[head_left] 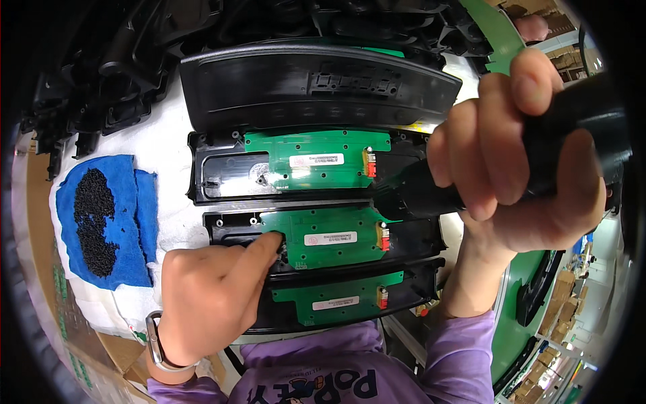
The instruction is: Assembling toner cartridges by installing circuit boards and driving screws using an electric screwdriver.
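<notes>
My right hand (501, 145) is wrapped around a thick black electric screwdriver (424, 192), its narrow end slanting down toward the panels. The tip lies over the right part of the two upper boards; what it touches I cannot make out. At the left end of the middle green circuit board (330, 237), my left hand (212, 293) is closed, fingertips pressed together and pointing down at the board's edge. Anything between those fingers is hidden. Each board sits in a long black plastic panel (235, 178) and carries a white label and a red-and-white connector.
To the left, a blue cloth (138, 195) bears a heap of small black pieces, seemingly screws (94, 222). Behind the boards stands a black cover (249, 94). Dark plastic housings (134, 54) crowd the far left. Another green board (336, 303) lies nearest me.
</notes>
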The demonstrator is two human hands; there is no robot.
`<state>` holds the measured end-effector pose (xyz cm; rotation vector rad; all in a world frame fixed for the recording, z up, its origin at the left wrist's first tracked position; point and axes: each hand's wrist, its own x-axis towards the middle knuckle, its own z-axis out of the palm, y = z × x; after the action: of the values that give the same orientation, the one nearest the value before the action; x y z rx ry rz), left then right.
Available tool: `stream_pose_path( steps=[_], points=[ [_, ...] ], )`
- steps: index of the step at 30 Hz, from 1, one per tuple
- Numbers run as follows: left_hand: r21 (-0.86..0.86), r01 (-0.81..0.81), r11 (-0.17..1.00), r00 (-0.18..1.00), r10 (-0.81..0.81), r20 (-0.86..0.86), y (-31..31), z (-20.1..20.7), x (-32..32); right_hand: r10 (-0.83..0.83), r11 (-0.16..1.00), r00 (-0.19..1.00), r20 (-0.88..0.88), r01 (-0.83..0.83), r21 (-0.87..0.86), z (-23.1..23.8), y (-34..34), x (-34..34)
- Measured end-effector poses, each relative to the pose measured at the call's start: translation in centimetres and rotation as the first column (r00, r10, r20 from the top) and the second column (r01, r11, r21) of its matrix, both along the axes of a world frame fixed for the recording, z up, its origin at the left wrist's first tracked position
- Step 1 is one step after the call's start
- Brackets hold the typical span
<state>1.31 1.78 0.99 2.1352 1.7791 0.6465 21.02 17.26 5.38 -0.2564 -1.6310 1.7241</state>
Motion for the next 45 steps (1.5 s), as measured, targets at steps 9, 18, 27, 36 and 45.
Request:
stream_pose_path(
  steps=[9, 18, 27, 36, 45],
  points=[
    [-0.103, 0.078, 0.992, 0.996, -0.081, -0.023, 0.1, 0.0, -0.2, -0.083, 0.996, 0.996, 0.035, 0.083, 0.019, 0.2, -0.1, -0.3],
    [-0.095, 0.093, 0.991, 0.994, -0.098, -0.05, -0.5, -0.1, -0.6, -0.144, 0.982, 0.988, 0.048, 0.137, 0.128, 0.3, -0.7, -1.3],
    [-0.099, 0.098, 0.99, 0.995, -0.1, -0.019, -0.7, -0.1, -1.1, -0.097, 0.994, 0.995, 0.0, 0.097, 0.049, 0.1, -2.0, -2.9],
    [-0.085, 0.081, 0.993, 0.997, -0.08, 0.018, -0.7, 0.4, -0.5, -0.129, 0.991, 0.99, 0.052, 0.127, 0.033, 0.6, -2.4, -2.2],
    [-0.328, 0.034, 0.944, 0.627, 0.235, 0.743, -0.3, 0.8, -1.2, 0.046, 0.999, 0.926, -0.374, -0.047, 0.006, 1.4, -2.3, -1.7]
  ],
)
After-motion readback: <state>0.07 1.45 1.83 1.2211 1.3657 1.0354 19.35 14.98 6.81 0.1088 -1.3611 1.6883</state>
